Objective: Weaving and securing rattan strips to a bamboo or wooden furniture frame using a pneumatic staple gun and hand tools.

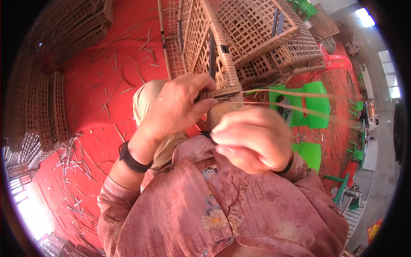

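A woven rattan frame (229, 68) with an open lattice side stands in front of me, its wrapped near corner close to my lap. My left hand (175, 103) is closed on that corner, thumb and forefinger pinching its edge. From the corner, thin rattan strips (274, 91) run out to the right, smeared by motion. My right hand (257, 139), blurred, is curled into a fist just below and right of the corner. A small dark pointed thing (207, 135) shows at its fingertips; I cannot tell its kind.
More woven rattan pieces (261, 30) lie stacked beyond the frame, and others (38, 107) stand at the left. Bright green plastic chairs (317, 105) and a red stool (336, 61) are at the right. Strip offcuts litter the red floor covering (102, 94).
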Motion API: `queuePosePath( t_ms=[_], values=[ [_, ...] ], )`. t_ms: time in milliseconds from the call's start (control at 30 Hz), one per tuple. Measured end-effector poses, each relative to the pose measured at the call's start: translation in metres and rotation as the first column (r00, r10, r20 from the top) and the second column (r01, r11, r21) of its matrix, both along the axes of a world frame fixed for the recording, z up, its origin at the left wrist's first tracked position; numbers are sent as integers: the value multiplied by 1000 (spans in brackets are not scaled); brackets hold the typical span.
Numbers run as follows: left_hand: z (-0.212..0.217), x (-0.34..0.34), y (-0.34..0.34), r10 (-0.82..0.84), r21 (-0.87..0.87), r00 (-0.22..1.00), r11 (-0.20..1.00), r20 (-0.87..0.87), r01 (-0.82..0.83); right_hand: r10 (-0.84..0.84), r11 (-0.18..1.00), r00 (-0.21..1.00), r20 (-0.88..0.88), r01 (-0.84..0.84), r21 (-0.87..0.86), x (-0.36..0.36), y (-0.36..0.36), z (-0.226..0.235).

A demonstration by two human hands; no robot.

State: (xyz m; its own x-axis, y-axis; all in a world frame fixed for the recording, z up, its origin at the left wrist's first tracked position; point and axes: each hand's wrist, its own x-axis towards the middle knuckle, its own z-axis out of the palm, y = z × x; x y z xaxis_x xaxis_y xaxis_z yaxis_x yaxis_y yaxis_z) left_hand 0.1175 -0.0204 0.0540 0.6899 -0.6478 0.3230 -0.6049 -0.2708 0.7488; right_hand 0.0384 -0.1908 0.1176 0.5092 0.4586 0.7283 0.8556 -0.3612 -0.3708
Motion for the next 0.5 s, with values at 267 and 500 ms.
queuePosePath(
  t_ms=[267,500],
  values=[
    [-20,28,-1,-371,-335,608,925,-702,178,-251,890,569,-783,454,45,-31,-10,-83],
    [-29,33,-2,-306,-253,670,951,-677,179,-130,886,403,-906,457,77,-30,-1,-91]
  ],
)
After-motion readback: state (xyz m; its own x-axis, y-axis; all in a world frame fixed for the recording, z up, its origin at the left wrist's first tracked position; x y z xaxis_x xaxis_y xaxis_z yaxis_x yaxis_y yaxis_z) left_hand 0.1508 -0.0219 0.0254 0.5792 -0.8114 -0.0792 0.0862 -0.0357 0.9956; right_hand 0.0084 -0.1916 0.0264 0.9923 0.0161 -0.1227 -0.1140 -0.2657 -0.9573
